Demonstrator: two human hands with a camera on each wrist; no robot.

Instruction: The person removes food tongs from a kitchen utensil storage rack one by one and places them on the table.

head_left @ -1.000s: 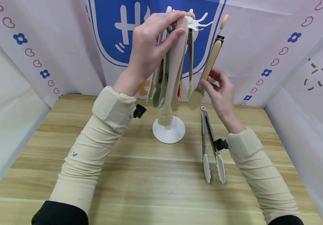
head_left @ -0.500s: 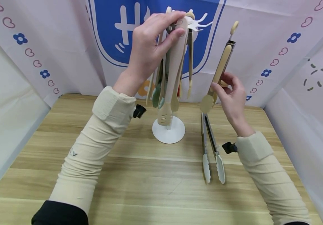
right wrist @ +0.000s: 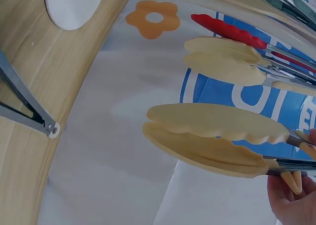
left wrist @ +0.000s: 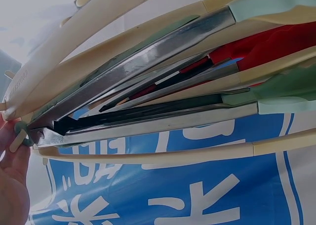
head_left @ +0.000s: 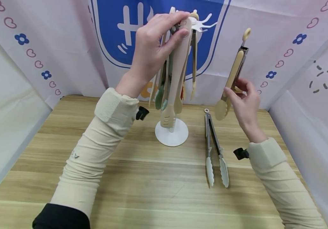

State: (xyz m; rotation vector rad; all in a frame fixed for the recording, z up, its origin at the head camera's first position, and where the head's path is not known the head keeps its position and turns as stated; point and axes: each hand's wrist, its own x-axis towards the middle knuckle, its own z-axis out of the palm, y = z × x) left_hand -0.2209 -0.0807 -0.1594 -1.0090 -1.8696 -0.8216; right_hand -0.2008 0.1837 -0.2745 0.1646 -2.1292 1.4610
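Observation:
My right hand (head_left: 247, 103) pinches a pair of yellow-handled tongs (head_left: 234, 70), held up with the scalloped heads hanging down and the pull ring on top. In the right wrist view the two pale yellow heads (right wrist: 212, 121) lie a little apart. My left hand (head_left: 158, 44) grips the top of a white utensil stand (head_left: 171, 136), around the upper end of a cream slotted utensil (head_left: 178, 63). Several tongs and other utensils hang there; the left wrist view shows steel tongs with mint-green heads (left wrist: 163, 45) and red heads (left wrist: 276, 42) behind.
Steel tongs with white scalloped heads (head_left: 215, 149) lie spread on the wooden table (head_left: 141, 197), to the right of the stand's base. White hooks (head_left: 202, 24) stick out at the stand's top. A printed cloth (head_left: 78, 63) hangs behind the table.
My right hand has carried the yellow-handled tongs to the right and slightly down, away from the stand. My left hand has stayed at the stand's top.

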